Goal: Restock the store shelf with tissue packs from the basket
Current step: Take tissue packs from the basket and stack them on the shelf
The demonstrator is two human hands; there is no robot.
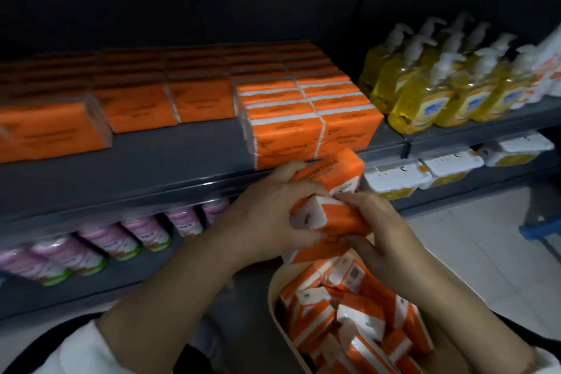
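Left fingers (306, 190) are curling over the top of a small bundle of packs (329, 217) with the thumb tucked underneath. Right fingers (353, 198) are pinching the same bundle from its right end. So the left hand (270, 209) and right hand (388, 231) are gripping it together. Looks like three packs, though the blur is making that count shaky.

The bundle is hanging just above the basket (273, 297), which is holding plenty more. Its top pack is sitting right at the shelf (182, 149) front edge, just below the near stack (303, 124). The long axis is running roughly left to right, tilting up toward the far right.

Bare shelf is lying up and to the left of the fingers, left of that stack. I'm guessing the left hand, being nearer the gap, should be leading the lift. Soap bottles (425, 100) are standing further right.
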